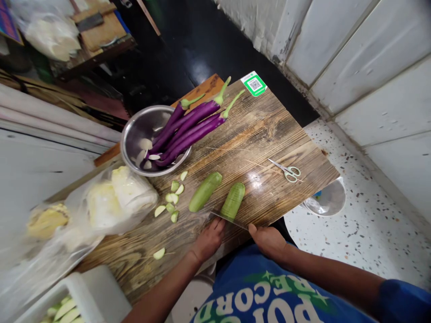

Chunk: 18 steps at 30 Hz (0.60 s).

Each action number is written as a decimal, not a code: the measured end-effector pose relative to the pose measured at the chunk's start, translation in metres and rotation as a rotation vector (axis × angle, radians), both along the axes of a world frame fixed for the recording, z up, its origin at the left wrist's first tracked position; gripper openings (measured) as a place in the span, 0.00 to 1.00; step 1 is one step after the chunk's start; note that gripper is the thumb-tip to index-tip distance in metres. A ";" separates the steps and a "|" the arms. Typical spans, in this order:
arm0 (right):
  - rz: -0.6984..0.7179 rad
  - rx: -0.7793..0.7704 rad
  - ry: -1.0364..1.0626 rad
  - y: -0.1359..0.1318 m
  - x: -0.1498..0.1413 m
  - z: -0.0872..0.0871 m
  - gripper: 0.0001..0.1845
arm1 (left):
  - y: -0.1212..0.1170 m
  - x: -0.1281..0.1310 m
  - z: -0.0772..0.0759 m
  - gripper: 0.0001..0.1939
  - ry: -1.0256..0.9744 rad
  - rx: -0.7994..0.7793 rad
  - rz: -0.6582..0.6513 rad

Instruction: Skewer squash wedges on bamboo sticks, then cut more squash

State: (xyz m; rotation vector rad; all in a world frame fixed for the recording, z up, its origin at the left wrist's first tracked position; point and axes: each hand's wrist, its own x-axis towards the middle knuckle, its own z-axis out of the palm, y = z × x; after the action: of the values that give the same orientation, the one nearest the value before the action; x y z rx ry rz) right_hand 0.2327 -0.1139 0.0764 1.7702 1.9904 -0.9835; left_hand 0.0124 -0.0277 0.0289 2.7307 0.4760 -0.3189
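My right hand (267, 240) is closed on the handle end of a knife (239, 223), its thin blade lying across the near end of a zucchini half (233, 199). Fine cut lines show across that zucchini beyond the blade. My left hand (211, 235) has its fingers curled together at the zucchini's near end, close to the blade, which partly hides the contact. A second zucchini half (205, 192) lies just to the left, untouched. Several cut zucchini pieces (172, 198) are scattered further left, and a single piece (159, 253) lies nearer me.
A steel bowl (127, 146) holds long purple eggplants (193, 128) and some pale slices. Green-handled scissors (290, 173) rest to the right on the wooden table (269, 121). Bagged pale vegetables (117, 197) lie left, above a grey bin (101, 287) with cut pieces.
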 end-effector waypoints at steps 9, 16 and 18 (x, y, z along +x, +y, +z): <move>0.041 -0.019 0.049 -0.001 0.004 0.001 0.10 | -0.008 -0.001 -0.003 0.21 -0.011 0.082 0.060; 0.046 0.088 0.046 -0.013 -0.001 0.005 0.08 | -0.011 -0.005 -0.008 0.19 -0.061 0.032 0.091; 0.046 0.083 0.052 -0.013 -0.001 0.004 0.07 | -0.012 -0.005 -0.008 0.20 -0.074 0.032 0.085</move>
State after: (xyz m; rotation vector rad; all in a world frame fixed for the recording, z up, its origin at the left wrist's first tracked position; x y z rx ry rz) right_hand 0.2312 -0.1271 0.0804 1.7500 2.1230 -0.9543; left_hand 0.0070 -0.0396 0.0206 2.7329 0.5791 -0.1897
